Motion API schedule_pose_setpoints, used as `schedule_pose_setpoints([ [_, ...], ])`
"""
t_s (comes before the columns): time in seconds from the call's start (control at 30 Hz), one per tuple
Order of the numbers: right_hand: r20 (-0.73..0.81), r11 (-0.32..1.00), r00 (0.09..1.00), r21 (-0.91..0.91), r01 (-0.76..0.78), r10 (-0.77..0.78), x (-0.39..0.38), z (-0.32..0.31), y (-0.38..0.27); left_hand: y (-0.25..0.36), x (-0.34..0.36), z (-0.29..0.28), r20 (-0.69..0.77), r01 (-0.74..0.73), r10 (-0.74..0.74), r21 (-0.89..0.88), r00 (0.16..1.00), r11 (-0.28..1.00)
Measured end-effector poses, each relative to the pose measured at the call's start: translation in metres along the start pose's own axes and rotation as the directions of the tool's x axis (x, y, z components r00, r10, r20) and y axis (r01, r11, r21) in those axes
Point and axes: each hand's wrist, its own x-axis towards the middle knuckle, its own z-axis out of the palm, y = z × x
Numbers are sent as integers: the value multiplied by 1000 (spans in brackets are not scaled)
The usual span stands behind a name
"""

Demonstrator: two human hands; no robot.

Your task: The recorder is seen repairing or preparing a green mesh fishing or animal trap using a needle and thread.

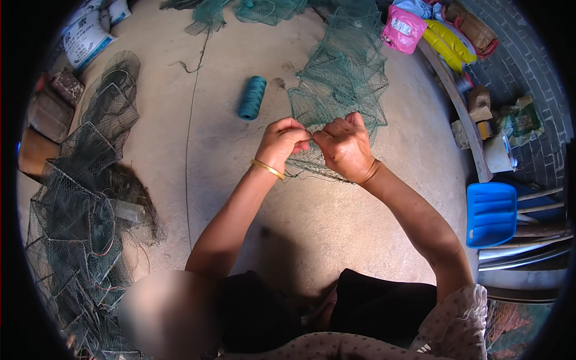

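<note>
And there's your left hand (282, 143), fingertips drawn together mid-frame, meeting your right hand (345, 149), its fingers curled in tight; whether mesh or thread sits in that pinch, you can't tell from here. The green net (345, 75) runs from top centre down to your hands, which cover part of its near end. Just up and left stands a spool of teal twine (252, 98). Down the left side sprawls a dark net heap (87, 186), clear of your forearms. Over on the right, a wooden plank (454, 99), with a blue scoop (492, 215) below it; a pink package (403, 29) sits upper right. More netting (270, 10) is cut off at the top edge, and a blurred patch hides the lower left.
</note>
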Motion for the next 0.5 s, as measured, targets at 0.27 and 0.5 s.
schedule_pose_setpoints([
  [0.27, -135, 976, 991, 219, 22, 8, 3, -16, -9, -7, 4, 1, 46, 5, -1, -95, 999, 995],
  [0.5, 311, -10, 890, 945, -326, 334, 16, -133, -72, -14, -2, 5, -94, -117, 115, -20, 989, 993],
])
